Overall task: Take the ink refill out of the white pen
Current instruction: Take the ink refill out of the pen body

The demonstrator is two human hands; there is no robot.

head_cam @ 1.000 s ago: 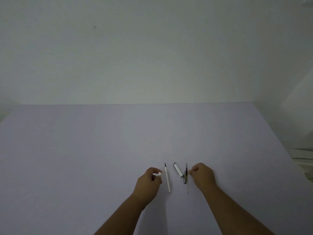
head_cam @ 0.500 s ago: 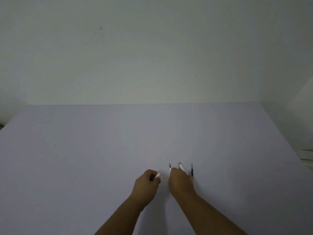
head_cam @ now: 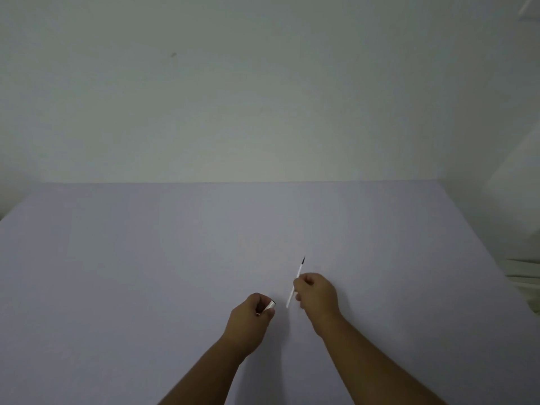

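Observation:
My right hand is closed around a thin white ink refill, lifted above the table; its dark tip points up and away, its tail end sticks out below my fingers. My left hand is closed around a short white pen part with a shiny rim, of which only the end shows. The hands are a little apart. The other pen parts seen earlier on the table are hidden behind my right hand or out of sight.
A pale lilac table runs to a white wall at the back. Off the table's right edge lies something white.
My right hand moved left onto the refill lying on the table, closed on it and lifted it up to the right. My left hand stayed put with its pen part.

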